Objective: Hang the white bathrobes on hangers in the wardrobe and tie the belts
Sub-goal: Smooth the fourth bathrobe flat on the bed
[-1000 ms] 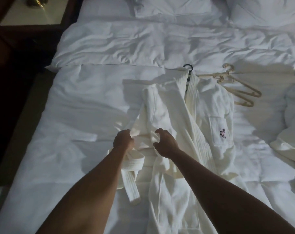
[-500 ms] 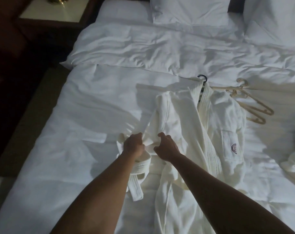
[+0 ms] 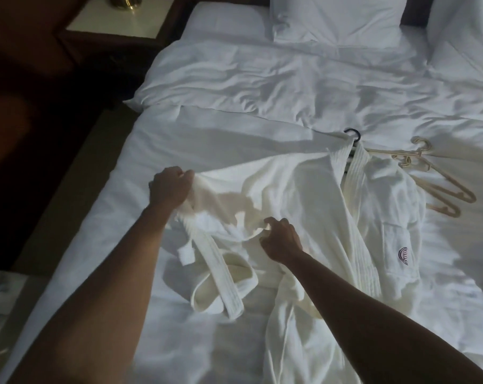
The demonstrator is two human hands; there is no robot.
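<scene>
Left hand (image 3: 170, 187) clutches the soft, floppy white waffle-weave bathrobe (image 3: 298, 195); right hand (image 3: 280, 239) pinches its edge; limp belt (image 3: 221, 275) dangles below left grip.

Bed (image 3: 212, 139): bathrobe (image 3: 312, 195), 2 hangers (image 3: 439, 187)

You face a bed (image 3: 234, 145) in white sheets, its rumpled duvet (image 3: 290, 87) folded back towards two pillows (image 3: 337, 20) at the head. Left of the bed stands a dark nightstand (image 3: 115, 26) with a pale top and a brass lamp base (image 3: 126, 2). The floor (image 3: 41, 189) left of the bed lies in deep shadow.
</scene>
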